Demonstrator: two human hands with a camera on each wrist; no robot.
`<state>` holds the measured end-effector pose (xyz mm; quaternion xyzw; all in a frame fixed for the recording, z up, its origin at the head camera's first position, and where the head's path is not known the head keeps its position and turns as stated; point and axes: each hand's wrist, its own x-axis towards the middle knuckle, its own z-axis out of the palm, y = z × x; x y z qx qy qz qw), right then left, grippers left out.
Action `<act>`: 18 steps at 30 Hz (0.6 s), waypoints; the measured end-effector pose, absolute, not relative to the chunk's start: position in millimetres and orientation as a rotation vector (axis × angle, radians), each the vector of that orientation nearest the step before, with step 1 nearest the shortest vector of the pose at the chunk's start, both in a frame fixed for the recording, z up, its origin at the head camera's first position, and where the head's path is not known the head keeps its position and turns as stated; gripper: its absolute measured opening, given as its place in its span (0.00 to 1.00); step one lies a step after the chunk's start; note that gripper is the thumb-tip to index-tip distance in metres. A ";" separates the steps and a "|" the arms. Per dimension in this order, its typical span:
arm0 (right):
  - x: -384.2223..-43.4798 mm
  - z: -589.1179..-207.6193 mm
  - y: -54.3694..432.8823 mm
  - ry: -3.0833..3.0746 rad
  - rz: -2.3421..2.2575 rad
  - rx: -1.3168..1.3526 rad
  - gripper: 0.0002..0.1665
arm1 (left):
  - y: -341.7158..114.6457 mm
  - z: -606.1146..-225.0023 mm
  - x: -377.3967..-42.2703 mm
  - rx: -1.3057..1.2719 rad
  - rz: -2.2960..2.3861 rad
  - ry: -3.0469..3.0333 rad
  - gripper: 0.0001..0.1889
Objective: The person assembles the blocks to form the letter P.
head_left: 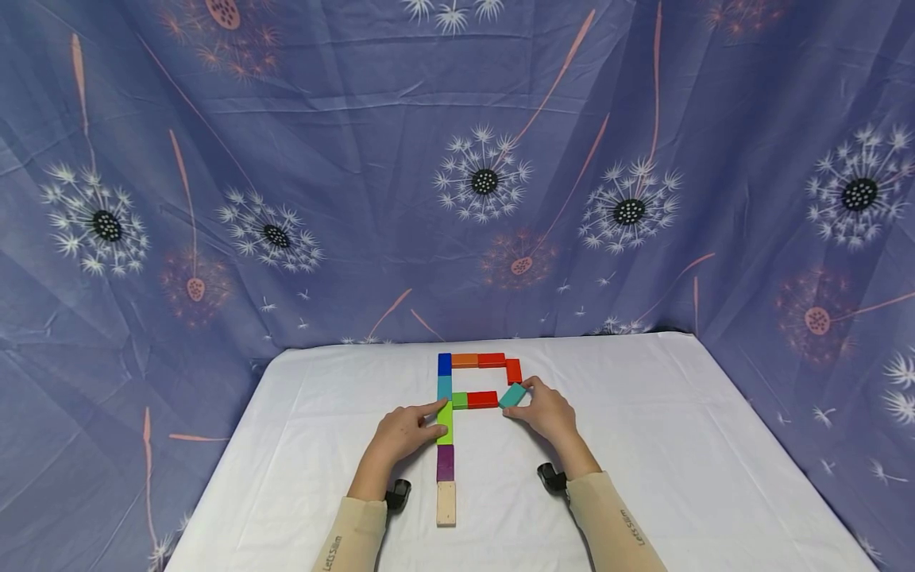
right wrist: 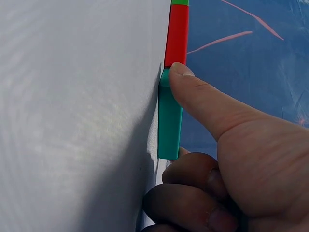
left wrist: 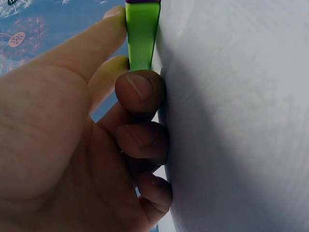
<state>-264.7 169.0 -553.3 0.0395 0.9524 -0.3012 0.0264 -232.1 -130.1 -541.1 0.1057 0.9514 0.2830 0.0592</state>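
Note:
My right hand (head_left: 546, 413) pinches a teal block (head_left: 512, 395) between thumb and forefinger. The block lies tilted at the right end of a red block (head_left: 482, 400), its near corner by that block's end in the right wrist view. A second red block (head_left: 514, 371) stands just beyond it. My left hand (head_left: 406, 433) rests on a lime green block (head_left: 445, 423). Its thumb and forefinger reach onto the block's top, and the other fingers curl down by the cloth in the left wrist view.
A blue block (head_left: 445, 364), a light blue block (head_left: 445, 388), a purple block (head_left: 445, 462) and a plain wooden block (head_left: 446, 504) line up with the lime one. An orange block (head_left: 465, 361) joins the top row; a small green block (head_left: 460, 400) sits lower. White cloth (head_left: 679, 445) covers the table.

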 end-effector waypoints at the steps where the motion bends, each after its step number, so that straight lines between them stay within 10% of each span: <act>1: -264.8 -553.6 169.3 2.944 -0.929 0.123 0.43 | -130.0 -541.3 -232.3 0.321 0.857 2.881 0.31; 18: -262.9 -542.3 183.3 2.927 -0.991 0.079 0.41 | -132.8 -538.8 -233.8 0.323 0.917 2.851 0.31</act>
